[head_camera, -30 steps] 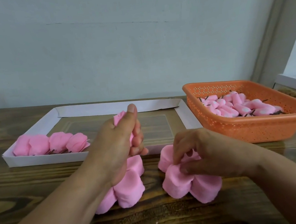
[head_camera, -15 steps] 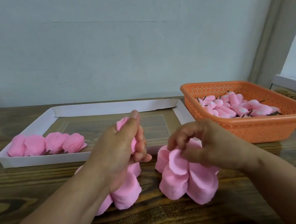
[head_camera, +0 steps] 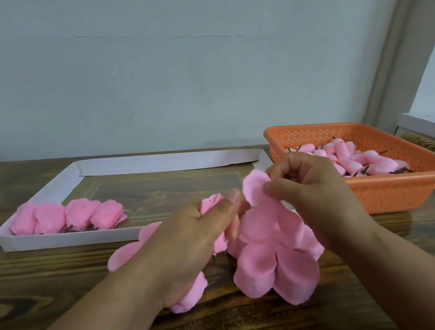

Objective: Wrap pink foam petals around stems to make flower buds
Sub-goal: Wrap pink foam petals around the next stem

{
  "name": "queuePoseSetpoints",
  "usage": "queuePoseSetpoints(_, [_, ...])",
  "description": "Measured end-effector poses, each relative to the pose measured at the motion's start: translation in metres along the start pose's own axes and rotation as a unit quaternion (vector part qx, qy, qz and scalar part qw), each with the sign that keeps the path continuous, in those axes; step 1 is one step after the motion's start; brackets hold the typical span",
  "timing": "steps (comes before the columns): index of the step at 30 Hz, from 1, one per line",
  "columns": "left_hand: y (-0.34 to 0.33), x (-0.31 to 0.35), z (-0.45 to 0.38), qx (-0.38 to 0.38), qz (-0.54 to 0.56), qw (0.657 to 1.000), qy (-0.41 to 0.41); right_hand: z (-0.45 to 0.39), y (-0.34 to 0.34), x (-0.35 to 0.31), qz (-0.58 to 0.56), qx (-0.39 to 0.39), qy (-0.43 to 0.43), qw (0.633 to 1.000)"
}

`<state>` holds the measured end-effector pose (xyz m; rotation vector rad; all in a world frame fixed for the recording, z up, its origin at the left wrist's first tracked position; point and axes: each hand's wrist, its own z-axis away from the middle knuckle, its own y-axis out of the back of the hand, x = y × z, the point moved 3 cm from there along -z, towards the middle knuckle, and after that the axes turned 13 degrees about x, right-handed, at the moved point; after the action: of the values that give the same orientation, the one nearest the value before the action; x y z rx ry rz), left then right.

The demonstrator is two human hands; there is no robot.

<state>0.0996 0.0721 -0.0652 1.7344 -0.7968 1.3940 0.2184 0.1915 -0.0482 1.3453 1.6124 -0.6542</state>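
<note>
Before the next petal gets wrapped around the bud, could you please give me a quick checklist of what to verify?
1. Left hand grips the part-wrapped bud: ok.
2. Right hand pinches a single petal lifted off the petal stack: ok.
3. Only one petal picked up, none stuck behind it: cannot tell.
4. Stem showing below the bud: cannot tell, the hand hides it.
5. White tray has room beside the four finished buds: ok.
</note>
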Motion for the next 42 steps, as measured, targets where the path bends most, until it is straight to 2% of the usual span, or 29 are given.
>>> queuePoseSetpoints(3, [-0.005, 0.003, 0.002, -0.003, -0.011, 1.000, -0.005, 0.005, -0.004, -0.006, 0.014, 0.022, 0.001, 1.000])
queuePoseSetpoints(9, [-0.005, -0.001, 0.000, -0.011, 0.073, 0.997, 0.028, 0.013, -0.011, -0.010, 0.032, 0.036, 0.022, 0.999])
queuePoseSetpoints(15, [-0.007, 0.000, 0.000, -0.049, 0.294, 0.948, 0.110, 0.017, -0.007, -0.018, 0.046, 0.121, 0.099, 0.987])
queuePoseSetpoints(17, [-0.009, 0.002, 0.000, -0.069, 0.340, 0.930, 0.123, 0.016, -0.004, -0.017, 0.023, 0.135, 0.074, 0.988])
queuePoseSetpoints(19, [-0.011, 0.003, 0.001, -0.075, 0.359, 0.923, 0.115, 0.013, -0.002, -0.014, -0.016, 0.136, 0.012, 0.990])
queuePoseSetpoints(23, [-0.013, -0.001, -0.001, -0.070, 0.328, 0.940, 0.060, 0.013, -0.003, -0.008, -0.128, 0.091, -0.110, 0.981])
queuePoseSetpoints(30, [-0.023, -0.007, 0.007, -0.055, 0.258, 0.964, -0.010, 0.015, -0.009, -0.004, -0.241, 0.036, -0.215, 0.946])
queuePoseSetpoints(33, [-0.023, -0.007, 0.005, -0.072, 0.312, 0.947, -0.012, 0.016, -0.009, -0.004, -0.233, 0.011, -0.183, 0.955])
queuePoseSetpoints(36, [-0.020, -0.008, -0.001, -0.049, 0.375, 0.925, 0.023, 0.018, -0.009, -0.006, -0.169, -0.006, -0.106, 0.980])
queuePoseSetpoints(40, [-0.011, -0.008, -0.010, 0.004, 0.424, 0.902, 0.085, 0.021, -0.013, -0.008, -0.030, -0.035, 0.027, 0.999])
queuePoseSetpoints(42, [-0.008, -0.008, -0.013, 0.015, 0.429, 0.897, 0.109, 0.023, -0.015, -0.009, 0.068, -0.049, 0.101, 0.991])
